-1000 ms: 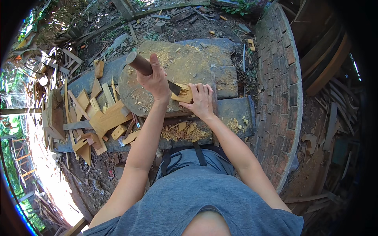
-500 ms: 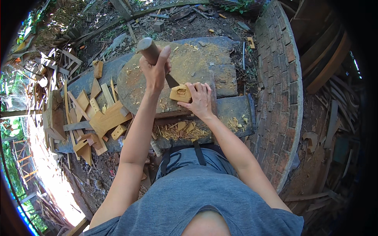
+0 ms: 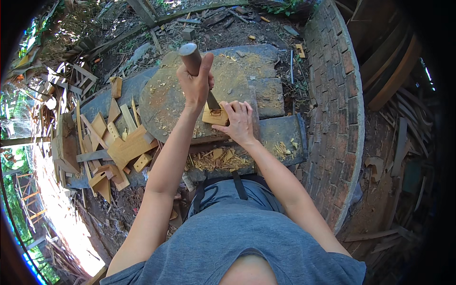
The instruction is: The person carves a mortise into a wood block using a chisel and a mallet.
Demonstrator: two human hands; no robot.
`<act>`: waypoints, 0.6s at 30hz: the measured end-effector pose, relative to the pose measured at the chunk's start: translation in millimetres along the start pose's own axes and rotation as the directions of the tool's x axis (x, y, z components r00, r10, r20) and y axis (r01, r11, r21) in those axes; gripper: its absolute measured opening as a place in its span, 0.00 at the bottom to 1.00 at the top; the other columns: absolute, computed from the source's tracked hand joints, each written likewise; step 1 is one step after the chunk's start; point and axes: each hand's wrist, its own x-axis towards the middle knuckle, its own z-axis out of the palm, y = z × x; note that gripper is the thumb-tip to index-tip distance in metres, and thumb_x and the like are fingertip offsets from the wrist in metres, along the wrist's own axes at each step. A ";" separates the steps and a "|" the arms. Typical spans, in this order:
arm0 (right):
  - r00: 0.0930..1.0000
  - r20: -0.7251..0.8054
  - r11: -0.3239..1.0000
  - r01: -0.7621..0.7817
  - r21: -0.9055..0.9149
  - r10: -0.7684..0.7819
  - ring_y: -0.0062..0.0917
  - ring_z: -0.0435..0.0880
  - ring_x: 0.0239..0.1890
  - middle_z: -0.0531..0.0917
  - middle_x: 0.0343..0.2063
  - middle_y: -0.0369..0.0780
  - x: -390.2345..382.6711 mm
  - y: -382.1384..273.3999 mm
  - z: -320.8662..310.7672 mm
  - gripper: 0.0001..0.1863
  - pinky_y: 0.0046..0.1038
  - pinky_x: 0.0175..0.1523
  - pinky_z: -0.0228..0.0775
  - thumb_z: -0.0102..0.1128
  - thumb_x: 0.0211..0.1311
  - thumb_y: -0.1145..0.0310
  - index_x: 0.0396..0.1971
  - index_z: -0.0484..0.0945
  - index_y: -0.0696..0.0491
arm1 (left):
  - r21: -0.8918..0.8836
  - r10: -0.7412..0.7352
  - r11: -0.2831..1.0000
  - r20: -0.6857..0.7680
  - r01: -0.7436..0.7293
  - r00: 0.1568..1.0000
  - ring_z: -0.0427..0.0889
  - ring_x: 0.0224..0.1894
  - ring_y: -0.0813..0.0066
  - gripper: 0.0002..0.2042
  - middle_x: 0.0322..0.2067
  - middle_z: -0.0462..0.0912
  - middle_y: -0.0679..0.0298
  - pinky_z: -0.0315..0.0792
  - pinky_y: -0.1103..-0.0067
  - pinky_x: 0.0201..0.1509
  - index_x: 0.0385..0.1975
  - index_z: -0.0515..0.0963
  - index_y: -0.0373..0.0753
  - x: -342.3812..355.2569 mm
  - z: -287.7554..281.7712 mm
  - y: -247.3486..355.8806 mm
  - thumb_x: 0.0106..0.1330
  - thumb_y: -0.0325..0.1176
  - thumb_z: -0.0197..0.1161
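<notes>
My left hand [image 3: 195, 86] is wrapped around the thick wooden handle of a chisel [image 3: 191, 58], thumb pointing up along it. The chisel stands nearly upright, its flat metal blade angled down to a small wooden block [image 3: 213, 118]. The tip meets the hollow cut in the block's upper face; how deep it sits I cannot tell. From the right, my right hand [image 3: 239, 121] grips the block, fingers over its far side and thumb at its near edge. Beneath the block is a worn, round-edged wooden work surface [image 3: 164, 107] strewn with chips.
Wood offcuts, including a broad board [image 3: 131, 146], are heaped left of the work surface. Shavings [image 3: 216, 159] gather along its near side. A low brick wall [image 3: 335, 123] curves along the right. Beyond the bench lies littered soil [image 3: 216, 31].
My left hand has shifted right with the chisel, which is now steeper, its tip in the block's hollow. The block has turned slightly under my right hand.
</notes>
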 end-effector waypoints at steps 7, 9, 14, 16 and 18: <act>0.999 -0.038 1.000 -0.010 0.010 0.010 0.30 0.71 0.54 0.74 0.43 0.35 0.4 -1.4 0.5 0.42 0.43 0.70 0.49 0.77 0.38 0.44 0.57 0.74 0.44 | -0.013 -0.037 0.999 0.041 0.038 0.998 0.72 0.11 0.82 0.21 0.12 0.72 0.68 0.62 0.84 0.13 0.22 0.72 0.38 1.9 11.8 1.3 0.67 0.49 0.67; 0.999 -0.032 1.000 -0.016 0.013 0.016 0.29 0.71 0.54 0.74 0.43 0.35 0.3 -0.3 0.9 0.42 0.43 0.70 0.49 0.77 0.38 0.44 0.57 0.74 0.44 | 0.003 -0.039 0.999 0.072 0.039 0.997 0.71 0.11 0.82 0.20 0.12 0.72 0.69 0.61 0.84 0.13 0.23 0.72 0.38 2.1 14.0 0.8 0.67 0.48 0.67; 0.999 -0.030 1.000 -0.011 0.017 0.011 0.29 0.70 0.55 0.74 0.43 0.35 0.3 -1.2 0.9 0.42 0.43 0.70 0.48 0.77 0.39 0.43 0.57 0.73 0.43 | 0.021 -0.059 0.998 0.123 0.057 0.991 0.71 0.11 0.83 0.19 0.13 0.72 0.69 0.61 0.84 0.13 0.27 0.73 0.38 5.0 12.9 2.0 0.68 0.48 0.66; 1.000 -0.013 1.000 -0.009 0.029 0.009 0.29 0.70 0.55 0.74 0.43 0.35 0.8 -1.1 -0.2 0.42 0.43 0.70 0.48 0.76 0.39 0.43 0.57 0.73 0.43 | 0.047 -0.059 0.997 0.139 0.053 0.988 0.71 0.11 0.83 0.19 0.13 0.72 0.69 0.61 0.85 0.13 0.27 0.73 0.38 6.7 12.1 1.7 0.68 0.48 0.66; 1.000 -0.011 0.999 -0.010 0.031 0.010 0.28 0.70 0.55 0.74 0.43 0.34 1.2 -0.8 -0.7 0.42 0.43 0.70 0.48 0.77 0.39 0.43 0.57 0.73 0.43 | 0.046 -0.059 0.997 0.129 0.054 0.990 0.71 0.11 0.83 0.19 0.13 0.72 0.69 0.61 0.85 0.13 0.26 0.73 0.38 9.0 10.9 -1.3 0.67 0.48 0.66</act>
